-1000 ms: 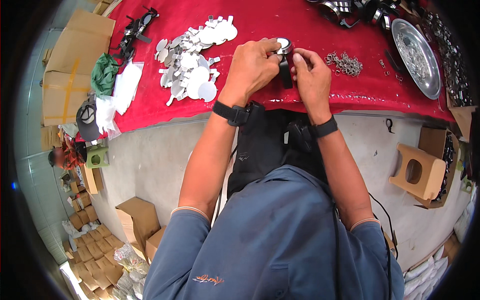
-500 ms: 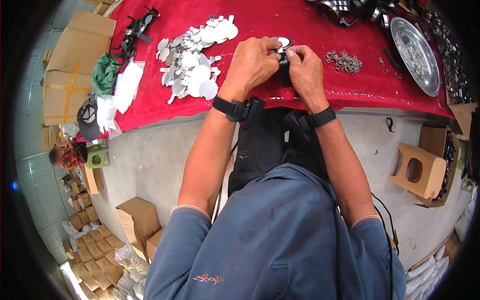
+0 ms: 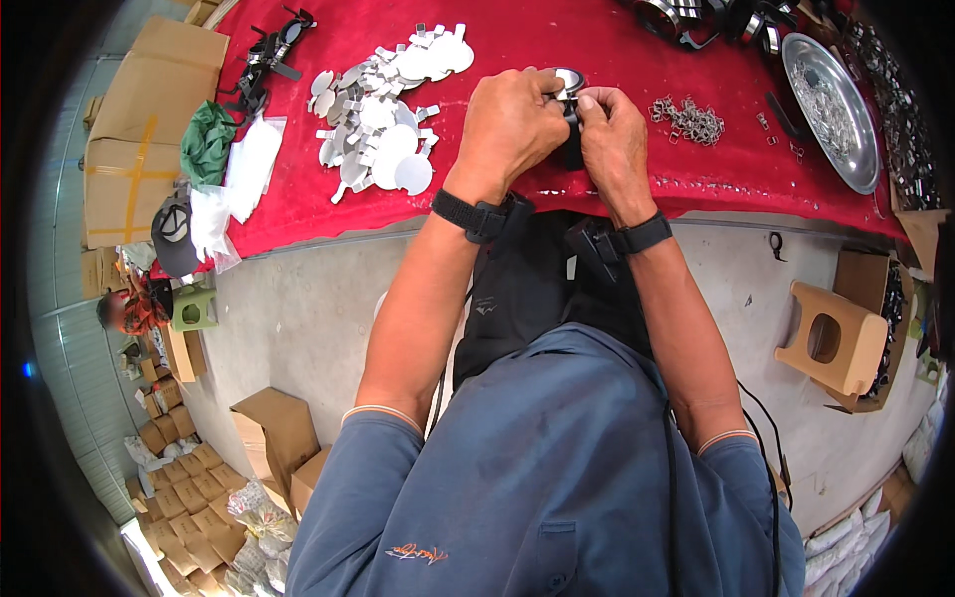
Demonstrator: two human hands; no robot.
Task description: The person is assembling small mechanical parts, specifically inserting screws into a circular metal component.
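Over the red tablecloth point(image 3: 597, 50), my left hand point(image 3: 512, 124) and my right hand point(image 3: 612, 134) meet on one small part. It is a round shiny metal piece point(image 3: 569, 80) on a black body point(image 3: 571, 147), pinched between the fingertips of both hands. Most of the black body is hidden behind my fingers. A pile of flat silver discs with tabs point(image 3: 383, 109) lies to the left of my left hand. A small heap of metal clips point(image 3: 688, 119) lies just right of my right hand.
A round metal tray point(image 3: 831, 99) with small parts sits at the right. Black and silver parts point(image 3: 706, 15) lie at the table's far edge, black straps point(image 3: 269, 50) at far left. Cardboard boxes point(image 3: 139, 129), a green cloth point(image 3: 207, 144), a cap point(image 3: 174, 234) and a cardboard stool point(image 3: 831, 338) surround the table.
Both hands with the part have shifted slightly up and away from the table's near edge. The fingers have closed in tighter around the part.
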